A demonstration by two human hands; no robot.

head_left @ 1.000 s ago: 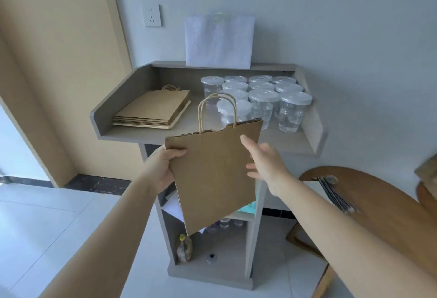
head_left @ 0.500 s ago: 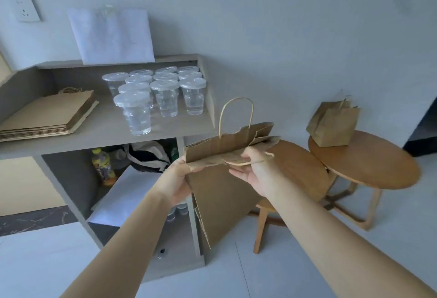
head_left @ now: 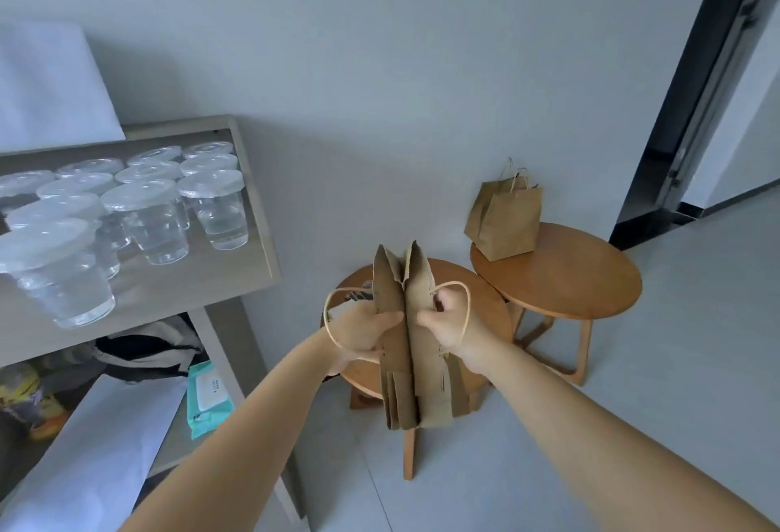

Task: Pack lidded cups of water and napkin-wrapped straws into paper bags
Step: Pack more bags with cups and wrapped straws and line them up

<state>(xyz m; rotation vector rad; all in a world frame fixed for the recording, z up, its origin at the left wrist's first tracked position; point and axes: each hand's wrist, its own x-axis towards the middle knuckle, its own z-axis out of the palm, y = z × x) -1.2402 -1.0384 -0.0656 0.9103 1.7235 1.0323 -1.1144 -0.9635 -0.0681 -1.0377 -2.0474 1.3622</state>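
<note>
I hold a folded brown paper bag (head_left: 415, 367) upright in front of me, above the nearer round wooden table (head_left: 485, 312). My left hand (head_left: 365, 326) grips its left side and my right hand (head_left: 447, 326) grips its right side, each near a twine handle. The bag's mouth is slightly parted at the top. Several clear lidded cups of water (head_left: 145, 215) stand on the grey shelf (head_left: 190, 282) at the left. No straws are clearly visible; my hands and the bag hide most of the near table top.
A second round wooden table (head_left: 591, 278) stands further right with an upright paper bag (head_left: 506, 219) on it. Under the shelf lie a white sheet (head_left: 97, 438), a teal wipes pack (head_left: 207, 396) and dark items. A dark door frame (head_left: 696, 88) is at the right.
My view has swung right, from the shelf to the round tables. The bag turned from flat-on to edge-on, and both hands now grip its two sides, parting the mouth.
</note>
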